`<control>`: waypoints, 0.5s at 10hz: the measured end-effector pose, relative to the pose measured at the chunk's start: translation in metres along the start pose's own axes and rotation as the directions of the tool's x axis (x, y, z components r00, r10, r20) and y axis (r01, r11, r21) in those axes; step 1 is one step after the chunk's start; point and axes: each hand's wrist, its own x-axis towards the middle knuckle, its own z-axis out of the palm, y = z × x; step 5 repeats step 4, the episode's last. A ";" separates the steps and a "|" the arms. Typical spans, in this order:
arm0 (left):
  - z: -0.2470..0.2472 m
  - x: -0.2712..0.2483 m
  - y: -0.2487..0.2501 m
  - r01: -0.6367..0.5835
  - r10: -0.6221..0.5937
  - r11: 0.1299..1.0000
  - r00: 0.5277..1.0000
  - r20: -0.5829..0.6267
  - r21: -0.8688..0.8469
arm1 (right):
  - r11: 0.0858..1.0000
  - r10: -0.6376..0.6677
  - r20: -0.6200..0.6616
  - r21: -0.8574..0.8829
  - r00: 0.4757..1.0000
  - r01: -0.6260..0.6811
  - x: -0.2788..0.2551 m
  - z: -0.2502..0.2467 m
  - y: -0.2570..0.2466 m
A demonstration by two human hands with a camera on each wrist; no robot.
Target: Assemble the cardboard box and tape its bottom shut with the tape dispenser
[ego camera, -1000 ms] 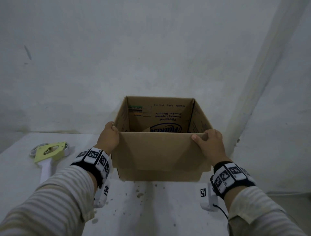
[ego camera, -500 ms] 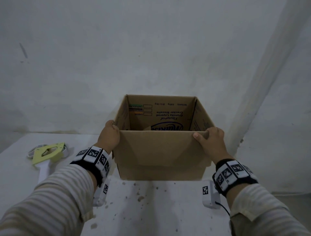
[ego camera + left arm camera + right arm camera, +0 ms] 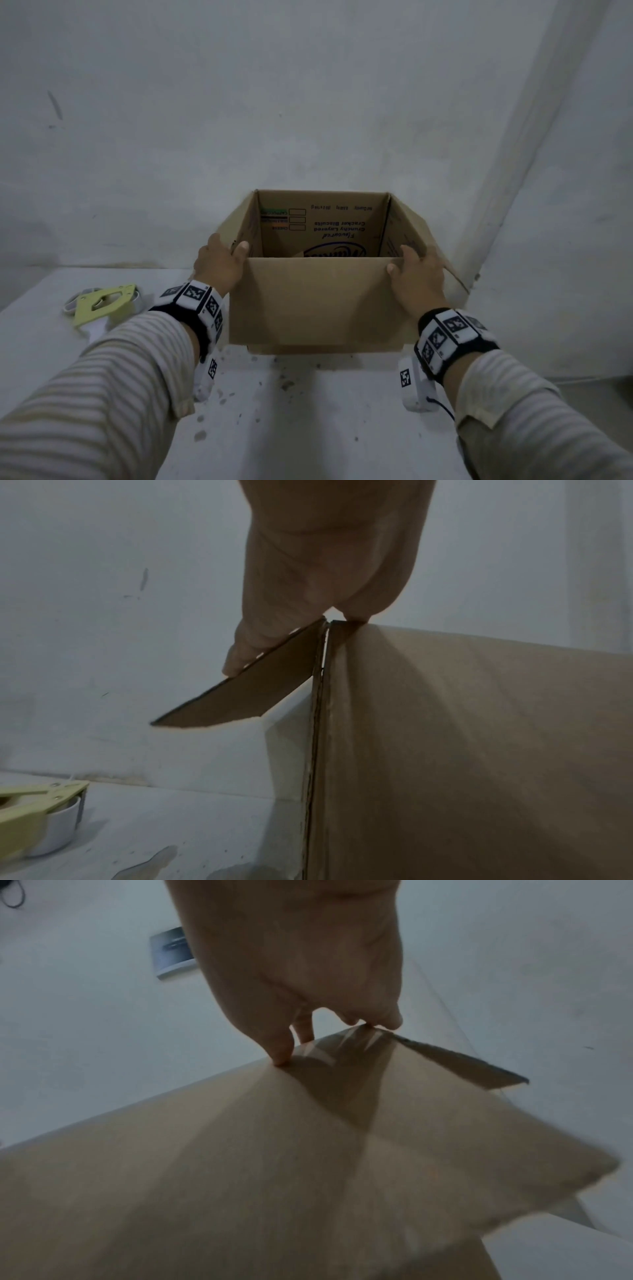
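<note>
A brown cardboard box (image 3: 322,301) stands open-topped on the white table (image 3: 308,428), against the wall. My left hand (image 3: 219,260) lies over its near left corner. The fingers (image 3: 246,647) press along the left side flap (image 3: 240,696), which leans outward, and the thumb touches the near flap's top edge. My right hand (image 3: 418,277) holds the near right corner, thumb (image 3: 281,1056) on the near flap's outer face and fingers curled over the splayed right flap (image 3: 462,1066). The yellow-green tape dispenser (image 3: 102,303) with its white handle lies on the table, left of the box. The box bottom is hidden.
A white wall rises directly behind the box, with a projecting pillar (image 3: 513,171) at the right. Dark specks and stains (image 3: 284,383) mark the table in front of the box. The dispenser's head (image 3: 37,813) lies close to the box's left side.
Both hands have shifted from the near flap's top corners onto the side flaps. Those flaps, upright before, now lean outward. The box and the dispenser have stayed in place.
</note>
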 end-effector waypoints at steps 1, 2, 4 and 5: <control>-0.004 -0.012 -0.003 -0.049 0.051 0.998 0.998 -0.036 0.043 | 0.996 -0.061 -0.017 -0.060 0.998 0.060 -0.015 0.004 -0.004; -0.005 -0.030 -0.008 -0.079 0.081 0.996 0.995 -0.054 0.036 | 0.990 -0.101 -0.017 -0.100 0.995 0.099 -0.030 0.003 -0.008; -0.006 -0.056 -0.030 -0.114 0.114 0.993 0.993 -0.039 -0.007 | 0.978 -0.172 -0.042 0.111 0.984 0.175 -0.053 -0.016 -0.020; -0.006 -0.056 -0.030 -0.114 0.114 0.993 0.993 -0.039 -0.007 | 0.978 -0.172 -0.042 0.111 0.984 0.175 -0.053 -0.016 -0.020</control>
